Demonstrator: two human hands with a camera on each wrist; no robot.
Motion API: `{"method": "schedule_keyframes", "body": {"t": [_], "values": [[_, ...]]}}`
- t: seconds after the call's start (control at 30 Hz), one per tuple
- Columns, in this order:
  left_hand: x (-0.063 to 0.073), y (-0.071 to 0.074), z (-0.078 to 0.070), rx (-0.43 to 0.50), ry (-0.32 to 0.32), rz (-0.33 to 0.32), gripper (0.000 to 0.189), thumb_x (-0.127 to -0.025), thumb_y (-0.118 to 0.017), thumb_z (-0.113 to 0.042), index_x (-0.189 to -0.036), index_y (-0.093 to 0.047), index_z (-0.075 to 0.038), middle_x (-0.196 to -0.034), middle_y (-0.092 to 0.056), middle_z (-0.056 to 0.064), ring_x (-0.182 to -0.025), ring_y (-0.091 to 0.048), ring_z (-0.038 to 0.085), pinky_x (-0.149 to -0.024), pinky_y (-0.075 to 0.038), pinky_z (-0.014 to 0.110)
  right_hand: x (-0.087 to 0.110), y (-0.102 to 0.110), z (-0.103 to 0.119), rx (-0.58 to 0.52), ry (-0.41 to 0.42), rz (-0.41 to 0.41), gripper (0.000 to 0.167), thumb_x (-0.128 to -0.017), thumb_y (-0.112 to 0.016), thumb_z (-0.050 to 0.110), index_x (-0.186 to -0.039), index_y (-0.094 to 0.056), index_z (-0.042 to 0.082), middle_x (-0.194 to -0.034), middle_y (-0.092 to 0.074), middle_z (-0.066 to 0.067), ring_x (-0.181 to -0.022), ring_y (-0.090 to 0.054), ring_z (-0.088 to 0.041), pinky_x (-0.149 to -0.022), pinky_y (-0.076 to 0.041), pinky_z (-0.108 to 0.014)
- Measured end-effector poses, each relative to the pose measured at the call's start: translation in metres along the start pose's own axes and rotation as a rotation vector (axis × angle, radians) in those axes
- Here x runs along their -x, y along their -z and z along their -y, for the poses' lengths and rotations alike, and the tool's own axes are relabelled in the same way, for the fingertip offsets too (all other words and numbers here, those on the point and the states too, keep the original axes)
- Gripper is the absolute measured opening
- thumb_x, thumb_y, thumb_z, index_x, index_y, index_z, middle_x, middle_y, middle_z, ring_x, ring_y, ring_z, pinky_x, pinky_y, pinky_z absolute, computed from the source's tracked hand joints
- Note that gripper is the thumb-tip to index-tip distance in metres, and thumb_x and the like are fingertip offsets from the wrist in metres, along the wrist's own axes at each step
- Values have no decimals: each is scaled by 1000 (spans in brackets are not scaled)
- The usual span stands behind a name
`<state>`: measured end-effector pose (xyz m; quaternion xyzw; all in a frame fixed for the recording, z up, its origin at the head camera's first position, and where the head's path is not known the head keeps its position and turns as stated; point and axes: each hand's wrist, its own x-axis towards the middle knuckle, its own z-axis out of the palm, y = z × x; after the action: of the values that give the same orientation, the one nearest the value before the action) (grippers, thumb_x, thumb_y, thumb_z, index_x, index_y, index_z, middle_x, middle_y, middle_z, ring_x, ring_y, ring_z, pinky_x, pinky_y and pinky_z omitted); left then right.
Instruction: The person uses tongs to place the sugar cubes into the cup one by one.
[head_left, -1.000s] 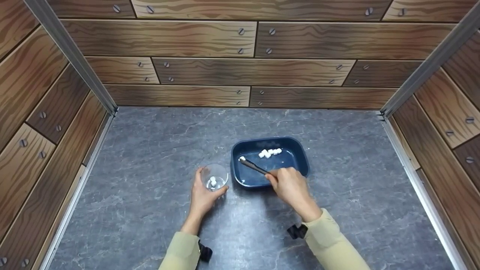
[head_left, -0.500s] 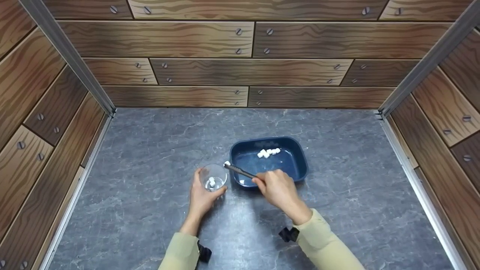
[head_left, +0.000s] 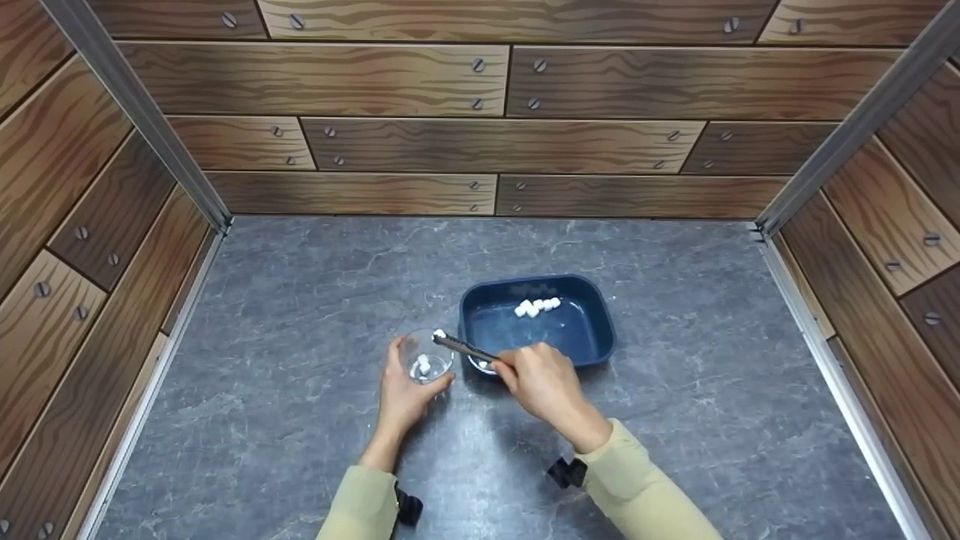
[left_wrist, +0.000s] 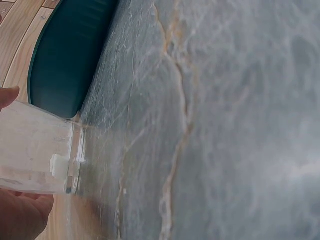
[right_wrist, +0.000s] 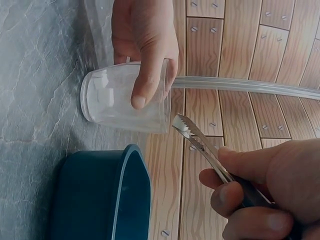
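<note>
My left hand [head_left: 406, 394] grips a clear glass [head_left: 428, 355] that stands upright on the floor-like surface, thumb on one side and fingers round the other. A few white cubes [head_left: 424, 364] lie at its bottom. In my right hand [head_left: 544, 381] are metal tongs [right_wrist: 200, 143] with toothed tips and a dark handle, pinched between thumb and fingers. Their tips hold one white cube [head_left: 439, 333] at the glass's rim, over its mouth. To the right of the glass, a dark blue tray [head_left: 609, 330] holds several white cubes [head_left: 538, 306] near its back wall.
The grey marbled surface [head_left: 315, 315] spreads around the tray and glass. Wood-plank panels [head_left: 495, 142] wall it in at the back and both sides, with metal edge strips [head_left: 847, 367] along the sides.
My right hand has moved left with the tongs, carrying the white cube out of the tray to above the glass. The left hand and the glass stay nearly in place.
</note>
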<state>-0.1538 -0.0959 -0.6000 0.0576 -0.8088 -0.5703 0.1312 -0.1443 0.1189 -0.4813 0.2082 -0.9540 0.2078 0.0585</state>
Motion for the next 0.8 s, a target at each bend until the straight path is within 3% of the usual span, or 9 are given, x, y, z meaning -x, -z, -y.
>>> {"method": "schedule_keyframes", "body": {"t": [0.27,0.47,0.8], "values": [[1,1,-1,-18,16,11,96,-59,-93,-24,-136,-41,2,-130,-55,26,-119,-53,40,-103,-41,50,0,-5,2,-1,27,3,27,-92,-69,29,-68,-63,18,-52,-42,8,-46,-40,-11,-41,-35,-29],[0,1,-2,-18,38,13,97,-59,-93,-23,-137,-40,1,-130,-55,25,-118,-53,38,-102,-41,48,0,-4,2,-12,8,20,23,-93,-68,31,-75,-67,17,-53,-42,8,-43,-38,-8,-38,-33,-26],[1,1,-1,-4,28,9,97,-58,-93,-21,-136,-41,2,-131,-54,26,-120,-51,39,-104,-40,48,2,2,-14,-1,-34,-21,20,-92,-69,33,-85,-71,15,-56,-46,8,-44,-40,-9,-39,-34,-28]]}}
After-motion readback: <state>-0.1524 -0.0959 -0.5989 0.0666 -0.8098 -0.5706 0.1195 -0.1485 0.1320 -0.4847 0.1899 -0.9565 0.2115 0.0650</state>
